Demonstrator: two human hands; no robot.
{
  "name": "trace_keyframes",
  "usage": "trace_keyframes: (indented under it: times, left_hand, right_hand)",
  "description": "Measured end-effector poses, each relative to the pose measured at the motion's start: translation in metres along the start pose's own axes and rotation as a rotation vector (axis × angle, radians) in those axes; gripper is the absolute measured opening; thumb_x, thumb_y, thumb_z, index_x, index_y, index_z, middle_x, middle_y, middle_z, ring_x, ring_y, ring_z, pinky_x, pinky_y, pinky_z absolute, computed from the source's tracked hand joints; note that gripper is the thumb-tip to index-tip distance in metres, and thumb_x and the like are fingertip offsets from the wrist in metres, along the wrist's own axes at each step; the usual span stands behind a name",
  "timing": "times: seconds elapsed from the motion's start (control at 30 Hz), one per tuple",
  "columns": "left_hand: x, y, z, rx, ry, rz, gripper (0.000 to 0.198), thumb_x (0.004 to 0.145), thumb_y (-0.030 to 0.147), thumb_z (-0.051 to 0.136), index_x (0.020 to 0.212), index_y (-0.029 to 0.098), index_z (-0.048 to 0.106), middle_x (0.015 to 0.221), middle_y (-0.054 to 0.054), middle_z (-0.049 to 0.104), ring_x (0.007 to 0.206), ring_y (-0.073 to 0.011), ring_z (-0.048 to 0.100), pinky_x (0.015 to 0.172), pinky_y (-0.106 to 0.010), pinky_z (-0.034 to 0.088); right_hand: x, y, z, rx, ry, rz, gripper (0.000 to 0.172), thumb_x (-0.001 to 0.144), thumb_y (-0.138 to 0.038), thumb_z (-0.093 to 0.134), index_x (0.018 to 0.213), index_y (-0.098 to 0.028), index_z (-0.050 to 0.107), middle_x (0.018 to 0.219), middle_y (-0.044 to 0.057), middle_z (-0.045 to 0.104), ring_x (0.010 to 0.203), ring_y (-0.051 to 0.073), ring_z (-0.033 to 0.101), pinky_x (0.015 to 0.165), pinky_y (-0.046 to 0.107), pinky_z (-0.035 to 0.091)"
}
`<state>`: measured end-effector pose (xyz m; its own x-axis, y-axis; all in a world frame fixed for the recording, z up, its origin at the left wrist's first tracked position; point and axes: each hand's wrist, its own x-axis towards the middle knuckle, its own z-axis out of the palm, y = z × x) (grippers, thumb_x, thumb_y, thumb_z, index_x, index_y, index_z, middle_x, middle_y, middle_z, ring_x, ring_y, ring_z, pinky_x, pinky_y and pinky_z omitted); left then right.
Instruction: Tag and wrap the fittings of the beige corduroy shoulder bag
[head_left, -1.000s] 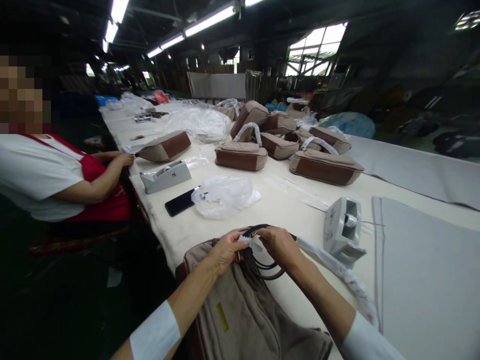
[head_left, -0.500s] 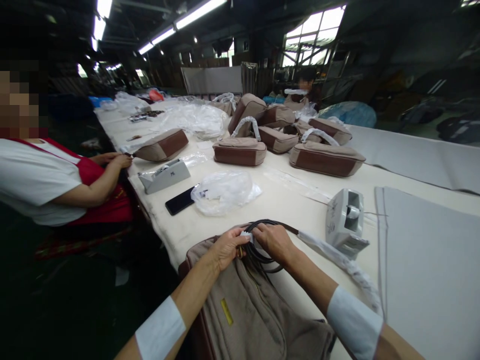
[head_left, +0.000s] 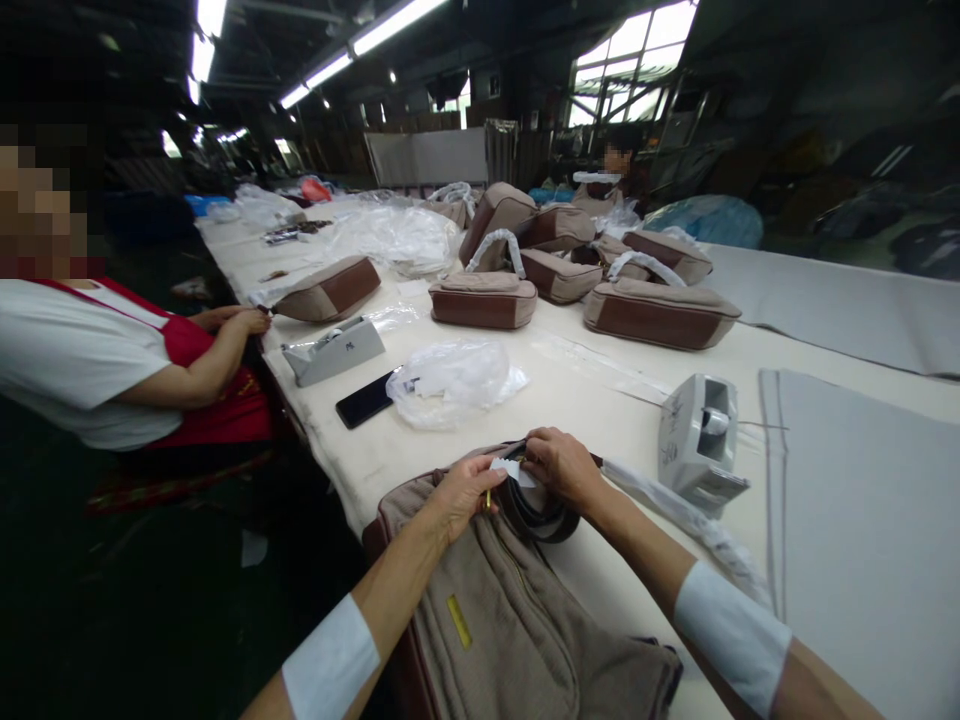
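Observation:
A taupe bag with brown trim lies before me, a gold zipper and a yellow tag on its face. Over its top edge sits a coiled dark strap. My left hand pinches the end of a small white strip with a jagged edge, at the coil's left side; a gold metal piece hangs just below these fingers. Closed on the top of the coil is my right hand, its fingertips partly hidden and touching the strip's other end. A handle wrapped in white extends to the right.
A grey tape dispenser stands to the right, near grey sheets. Ahead lie a phone, a clear plastic bag and another dispenser. Several similar bags are piled behind. A co-worker sits at left, hands at a bag.
The coiled strap has turned, now showing its broad side. My right hand has shifted slightly up over the coil, and more of the white strip shows between my hands.

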<state>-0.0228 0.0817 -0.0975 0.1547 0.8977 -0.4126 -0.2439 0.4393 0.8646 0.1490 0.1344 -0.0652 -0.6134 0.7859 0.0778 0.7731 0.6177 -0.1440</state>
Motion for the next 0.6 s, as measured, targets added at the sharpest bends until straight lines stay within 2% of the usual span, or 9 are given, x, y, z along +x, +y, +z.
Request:
trace_keyframes:
  times: [0.1, 0.2, 0.33, 0.4, 0.47, 0.53, 0.6]
  left_hand:
    - [0.001, -0.001, 0.001, 0.048, 0.008, 0.011, 0.044, 0.069, 0.033, 0.069, 0.108, 0.012, 0.062, 0.079, -0.003, 0.06, 0.059, -0.0081, 0.052, 0.045, -0.016, 0.043]
    - [0.002, -0.001, 0.004, 0.12, 0.034, 0.031, 0.037, 0.077, 0.03, 0.059, 0.11, 0.013, 0.061, 0.082, -0.003, 0.06, 0.062, -0.0096, 0.053, 0.046, -0.017, 0.044]
    - [0.001, -0.004, 0.008, 0.292, 0.052, 0.084, 0.031, 0.079, 0.027, 0.055, 0.105, 0.013, 0.064, 0.083, -0.006, 0.063, 0.07, -0.0157, 0.056, 0.047, -0.02, 0.043]
    - [0.0, -0.005, 0.01, 0.412, 0.082, 0.155, 0.026, 0.079, 0.026, 0.055, 0.1, 0.016, 0.067, 0.086, -0.007, 0.063, 0.077, -0.0192, 0.056, 0.055, -0.025, 0.045]
    - [-0.002, -0.005, 0.011, 0.536, 0.139, 0.251, 0.02, 0.079, 0.022, 0.056, 0.093, 0.019, 0.07, 0.09, -0.006, 0.062, 0.088, -0.0225, 0.053, 0.073, -0.031, 0.046]
    - [-0.005, -0.006, 0.011, 0.645, 0.197, 0.33, 0.014, 0.077, 0.019, 0.059, 0.084, 0.021, 0.071, 0.087, -0.006, 0.058, 0.096, -0.0252, 0.049, 0.089, -0.036, 0.038]
    - [-0.007, -0.006, 0.012, 0.733, 0.221, 0.363, 0.01, 0.075, 0.018, 0.06, 0.074, 0.021, 0.07, 0.078, -0.006, 0.054, 0.094, -0.0261, 0.048, 0.093, -0.038, 0.032]
  right_hand:
    - [-0.003, -0.001, 0.0, 0.014, 0.041, 0.051, 0.012, 0.083, -0.029, 0.063, 0.082, -0.018, 0.067, 0.105, 0.008, 0.061, 0.099, 0.022, 0.051, 0.08, 0.031, 0.039]
    - [-0.008, -0.004, 0.003, 0.031, 0.082, 0.162, 0.015, 0.085, -0.028, 0.06, 0.08, -0.016, 0.068, 0.092, 0.009, 0.062, 0.09, 0.023, 0.052, 0.076, 0.033, 0.039]
    - [-0.017, -0.004, 0.013, 0.086, 0.152, 0.296, 0.017, 0.085, -0.028, 0.059, 0.076, -0.017, 0.069, 0.107, 0.01, 0.061, 0.099, 0.025, 0.05, 0.08, 0.034, 0.039]
    - [-0.021, -0.003, 0.019, 0.126, 0.167, 0.334, 0.017, 0.083, -0.026, 0.059, 0.073, -0.017, 0.069, 0.112, 0.009, 0.06, 0.1, 0.024, 0.051, 0.083, 0.034, 0.039]
    - [-0.023, -0.002, 0.023, 0.166, 0.179, 0.365, 0.016, 0.082, -0.026, 0.06, 0.072, -0.017, 0.069, 0.115, 0.009, 0.06, 0.102, 0.024, 0.051, 0.085, 0.035, 0.039]
    - [-0.024, 0.0, 0.027, 0.201, 0.195, 0.4, 0.016, 0.081, -0.027, 0.06, 0.071, -0.018, 0.069, 0.118, 0.009, 0.059, 0.109, 0.026, 0.048, 0.089, 0.037, 0.037]
    - [-0.024, 0.002, 0.031, 0.235, 0.209, 0.443, 0.018, 0.08, -0.028, 0.06, 0.069, -0.018, 0.069, 0.122, 0.01, 0.057, 0.113, 0.028, 0.047, 0.09, 0.038, 0.037]
